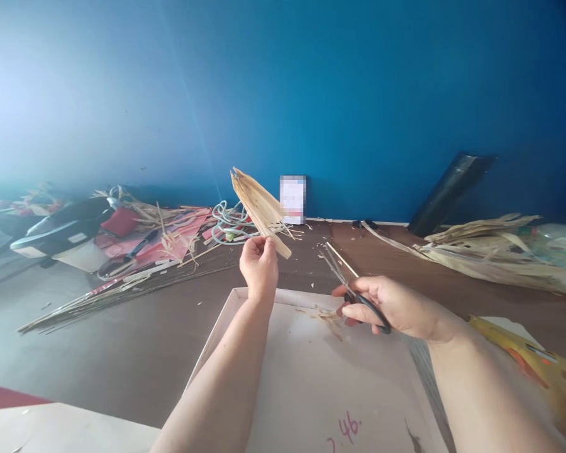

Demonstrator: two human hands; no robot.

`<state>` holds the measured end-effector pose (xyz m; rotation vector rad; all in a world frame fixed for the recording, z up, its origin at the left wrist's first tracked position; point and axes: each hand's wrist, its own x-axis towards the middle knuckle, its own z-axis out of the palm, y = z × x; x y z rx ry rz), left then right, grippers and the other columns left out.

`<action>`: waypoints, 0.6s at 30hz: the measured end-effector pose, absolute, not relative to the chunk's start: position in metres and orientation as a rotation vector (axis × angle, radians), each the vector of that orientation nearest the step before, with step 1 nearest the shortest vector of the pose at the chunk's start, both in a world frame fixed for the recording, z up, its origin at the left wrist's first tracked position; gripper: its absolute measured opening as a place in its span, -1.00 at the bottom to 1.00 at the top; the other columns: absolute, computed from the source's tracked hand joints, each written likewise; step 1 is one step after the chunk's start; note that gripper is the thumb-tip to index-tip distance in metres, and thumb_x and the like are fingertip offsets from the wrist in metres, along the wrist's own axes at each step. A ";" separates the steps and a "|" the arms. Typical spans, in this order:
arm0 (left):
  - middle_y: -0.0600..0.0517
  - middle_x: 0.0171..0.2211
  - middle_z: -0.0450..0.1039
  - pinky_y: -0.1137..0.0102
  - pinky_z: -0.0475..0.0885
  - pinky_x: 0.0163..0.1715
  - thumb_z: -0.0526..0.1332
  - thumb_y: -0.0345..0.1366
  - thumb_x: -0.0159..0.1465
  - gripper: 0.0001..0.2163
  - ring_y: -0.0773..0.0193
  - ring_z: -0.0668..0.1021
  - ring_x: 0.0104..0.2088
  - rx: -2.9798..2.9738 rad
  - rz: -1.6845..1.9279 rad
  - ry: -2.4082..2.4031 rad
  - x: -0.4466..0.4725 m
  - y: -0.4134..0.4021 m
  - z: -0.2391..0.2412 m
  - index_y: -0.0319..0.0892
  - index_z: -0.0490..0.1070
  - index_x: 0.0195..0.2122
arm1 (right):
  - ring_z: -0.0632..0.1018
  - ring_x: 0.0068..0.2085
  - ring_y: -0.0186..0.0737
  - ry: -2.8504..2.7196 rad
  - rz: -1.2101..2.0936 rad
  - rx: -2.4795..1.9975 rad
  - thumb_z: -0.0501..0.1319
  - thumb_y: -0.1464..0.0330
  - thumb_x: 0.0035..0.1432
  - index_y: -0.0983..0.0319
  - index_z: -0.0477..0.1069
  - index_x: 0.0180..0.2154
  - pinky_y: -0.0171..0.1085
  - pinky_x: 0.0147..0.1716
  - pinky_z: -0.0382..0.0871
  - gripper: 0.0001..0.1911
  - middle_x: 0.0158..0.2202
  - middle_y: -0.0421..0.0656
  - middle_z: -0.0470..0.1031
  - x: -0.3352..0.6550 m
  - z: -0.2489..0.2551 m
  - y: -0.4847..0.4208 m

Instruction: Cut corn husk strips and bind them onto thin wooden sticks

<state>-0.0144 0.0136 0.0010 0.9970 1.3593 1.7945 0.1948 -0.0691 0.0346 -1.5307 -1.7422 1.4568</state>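
Observation:
My left hand (259, 261) pinches a dried corn husk (259, 202) between thumb and fingers near its lower end. The pale tan husk is folded lengthwise and tilts up to the left, above the far edge of a shallow white box lid (302, 377). In my right hand (382, 305) are scissors (342, 275) with black handles, fingers through the loops. Their blades are slightly apart and point up and left, away from the husk. Thin husk scraps (327, 319) lie in the lid, just left of the scissors' handles.
A white-screened device (293, 200) leans on the blue wall. At left are pink paper (188, 226), a pale blue cord (231, 220), a black case (75, 226) and thin sticks (89, 302). Rightward are a black roll (446, 192), long husks (485, 251) and a yellow tool (523, 349).

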 end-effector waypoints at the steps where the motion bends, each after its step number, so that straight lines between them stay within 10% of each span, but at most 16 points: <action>1: 0.13 -0.59 0.33 0.57 0.23 -0.66 0.19 -0.18 0.06 -0.81 0.48 0.31 -0.66 1.003 1.786 1.355 -0.015 0.014 0.001 -0.19 0.34 -0.40 | 0.48 -0.47 -0.23 -1.761 1.467 -1.537 0.26 0.12 -0.04 0.23 0.42 -0.12 -0.34 -0.58 0.28 -0.54 -0.44 -0.10 0.53 0.193 0.033 -0.068; 18: 0.12 -0.58 0.31 0.58 0.23 -0.65 0.20 -0.17 0.06 -0.80 0.49 0.31 -0.65 1.029 1.762 1.273 -0.013 0.012 0.002 -0.21 0.35 -0.40 | 0.51 -0.44 -0.21 -1.842 1.454 -1.571 0.26 0.14 -0.04 0.22 0.37 -0.21 -0.36 -0.56 0.25 -0.61 -0.47 -0.14 0.54 0.187 0.032 -0.067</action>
